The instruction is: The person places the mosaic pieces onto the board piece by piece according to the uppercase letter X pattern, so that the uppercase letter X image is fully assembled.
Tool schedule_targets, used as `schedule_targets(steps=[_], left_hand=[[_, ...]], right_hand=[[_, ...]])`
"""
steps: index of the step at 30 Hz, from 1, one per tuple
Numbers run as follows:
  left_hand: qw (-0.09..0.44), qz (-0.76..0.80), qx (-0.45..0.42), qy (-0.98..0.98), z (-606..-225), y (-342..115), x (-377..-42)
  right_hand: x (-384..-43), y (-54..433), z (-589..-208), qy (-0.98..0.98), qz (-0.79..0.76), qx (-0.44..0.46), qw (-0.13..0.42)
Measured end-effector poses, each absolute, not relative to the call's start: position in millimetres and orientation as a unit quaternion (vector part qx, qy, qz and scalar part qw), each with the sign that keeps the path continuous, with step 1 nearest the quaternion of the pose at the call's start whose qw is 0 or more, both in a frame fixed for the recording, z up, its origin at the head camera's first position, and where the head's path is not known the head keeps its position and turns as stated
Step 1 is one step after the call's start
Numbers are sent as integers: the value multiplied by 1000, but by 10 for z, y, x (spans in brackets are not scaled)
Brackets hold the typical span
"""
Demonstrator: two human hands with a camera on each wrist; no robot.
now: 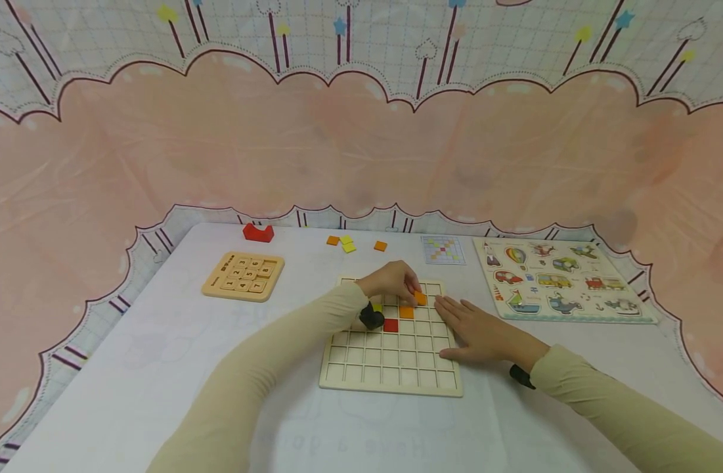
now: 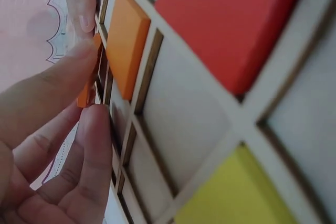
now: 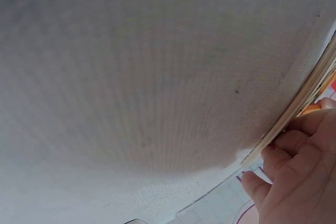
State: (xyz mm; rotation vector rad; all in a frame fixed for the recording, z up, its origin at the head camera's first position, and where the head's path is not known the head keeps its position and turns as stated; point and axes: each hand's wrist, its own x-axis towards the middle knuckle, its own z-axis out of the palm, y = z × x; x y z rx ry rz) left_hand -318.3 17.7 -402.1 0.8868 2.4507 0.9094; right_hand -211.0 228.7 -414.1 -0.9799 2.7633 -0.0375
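A light wooden grid board [image 1: 391, 390] lies on the table in the head view. My left hand [image 1: 391, 280] is over its upper part and pinches an orange square tile [image 1: 420, 298] between thumb and fingers. The left wrist view has this tile tilted on edge close to a grid cell. Seated in cells nearby are another orange tile [image 1: 406, 313], a red tile [image 1: 391, 325] and a yellow tile [image 2: 233, 192], the yellow one partly hidden by my left wrist in the head view. With fingers extended, my right hand [image 1: 479, 332] rests along the board's right edge.
Behind the board lie loose orange tiles [image 1: 381, 246] and yellow tiles [image 1: 349, 247], plus a patterned card [image 1: 442, 250]. A wooden number puzzle [image 1: 243, 276] and a red block [image 1: 258, 233] sit at the left. At right is a vehicle picture puzzle [image 1: 568, 279].
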Motion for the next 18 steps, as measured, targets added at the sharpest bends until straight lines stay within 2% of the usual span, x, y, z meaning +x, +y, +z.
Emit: schedule_targets(steps=[18], left_hand=[[202, 319, 310, 873, -4003, 140, -3169]], right_hand=[[-2113, 2282, -4141, 937, -5, -334, 101]])
